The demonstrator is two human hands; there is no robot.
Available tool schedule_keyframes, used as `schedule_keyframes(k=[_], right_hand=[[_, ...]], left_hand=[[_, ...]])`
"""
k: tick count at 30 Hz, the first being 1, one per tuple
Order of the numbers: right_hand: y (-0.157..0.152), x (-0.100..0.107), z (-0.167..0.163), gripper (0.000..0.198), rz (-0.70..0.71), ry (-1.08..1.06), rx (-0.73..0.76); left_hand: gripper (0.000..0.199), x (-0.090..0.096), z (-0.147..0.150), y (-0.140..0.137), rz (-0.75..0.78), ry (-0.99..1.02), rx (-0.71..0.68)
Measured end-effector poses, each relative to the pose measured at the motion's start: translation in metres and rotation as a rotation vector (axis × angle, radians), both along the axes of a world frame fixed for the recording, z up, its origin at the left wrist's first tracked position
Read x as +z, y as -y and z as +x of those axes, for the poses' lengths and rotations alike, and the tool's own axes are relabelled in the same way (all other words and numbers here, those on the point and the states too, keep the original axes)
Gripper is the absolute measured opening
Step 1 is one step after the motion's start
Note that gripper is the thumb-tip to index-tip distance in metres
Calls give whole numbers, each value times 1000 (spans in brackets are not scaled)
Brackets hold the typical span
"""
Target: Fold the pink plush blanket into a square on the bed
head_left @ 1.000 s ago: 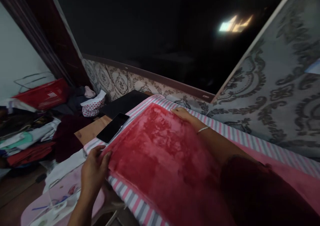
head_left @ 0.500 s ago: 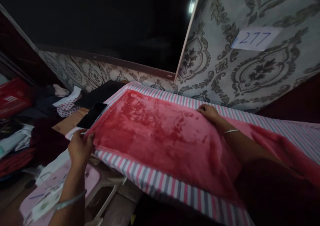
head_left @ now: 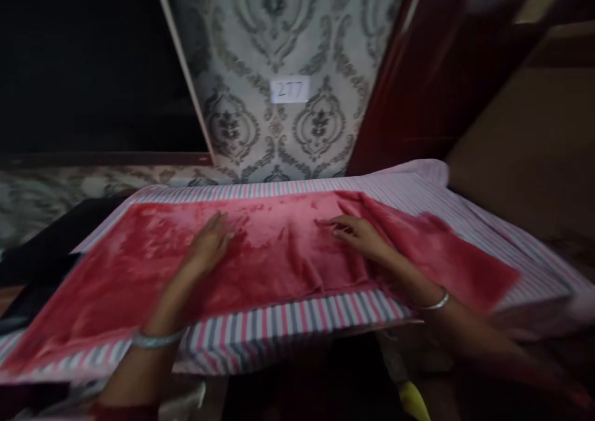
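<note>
A red plush cloth point(head_left: 260, 266) is spread over a table covered by a striped pink, grey and white sheet point(head_left: 297, 319). Its left part lies fairly flat, while folds and ripples run through it near the right hand. My left hand point(head_left: 209, 242) rests over the cloth's middle, fingers stretched out and holding nothing. On the right, my right hand point(head_left: 357, 234) is at the cloth beside a raised fold, fingers extended and apart. Both wrists wear bangles. Whether each palm presses on the plush is hard to tell in the blur.
A large dark screen point(head_left: 93, 67) hangs on the patterned wall point(head_left: 274, 30), with a paper marked 277 point(head_left: 289, 90) to its right. A dark red panel point(head_left: 418, 80) stands behind the table's right side. Black flat objects point(head_left: 51, 241) lie at the left end.
The view has turned right. My left hand has left the cloth's left edge and moved in over its middle. My right hand has left the far edge and now sits by the folds.
</note>
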State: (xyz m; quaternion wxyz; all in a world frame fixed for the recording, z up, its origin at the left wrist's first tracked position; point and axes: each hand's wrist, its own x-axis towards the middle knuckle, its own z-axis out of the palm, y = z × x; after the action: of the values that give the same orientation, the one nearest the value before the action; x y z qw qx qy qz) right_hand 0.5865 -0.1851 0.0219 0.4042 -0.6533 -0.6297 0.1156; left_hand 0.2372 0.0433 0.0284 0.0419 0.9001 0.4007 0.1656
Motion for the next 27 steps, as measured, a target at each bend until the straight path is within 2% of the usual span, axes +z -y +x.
schedule_keyframes(k=[3,5,8,11,12,14,17,19,22,25,27], right_hand=[[65,-1,25,27,107,-74,-248],[107,-7,51,28,174,-121,-433],[160,-19,94,34,263,-160,-746],[196,-28,126,42,323,-115,-1117],[204,-29,134,46,288,-113,-1213],[214,-30,145,51,130,-164,-1324],[218,-29,157,45,-95,-292,-1338],[218,-27,164,42,-158,-358,-1307],[219,-24,170,43,-209,-455,-1221],[225,-22,168,43,-200,-549,-1062],[230,-24,160,41,-176,-539,-949]], left_hand=[[60,7,80,-8,-42,-111,-70],[60,7,110,-7,-38,-164,-21],[61,-8,126,1,0,-218,43],[62,-29,126,3,40,-243,39],[62,-33,125,2,49,-244,38],[63,-38,125,-2,60,-247,33],[64,-37,128,-8,60,-266,22],[65,-36,129,-12,61,-271,14],[66,-37,130,-16,64,-264,3],[67,-38,130,-18,49,-262,6],[68,-38,131,-19,35,-266,10]])
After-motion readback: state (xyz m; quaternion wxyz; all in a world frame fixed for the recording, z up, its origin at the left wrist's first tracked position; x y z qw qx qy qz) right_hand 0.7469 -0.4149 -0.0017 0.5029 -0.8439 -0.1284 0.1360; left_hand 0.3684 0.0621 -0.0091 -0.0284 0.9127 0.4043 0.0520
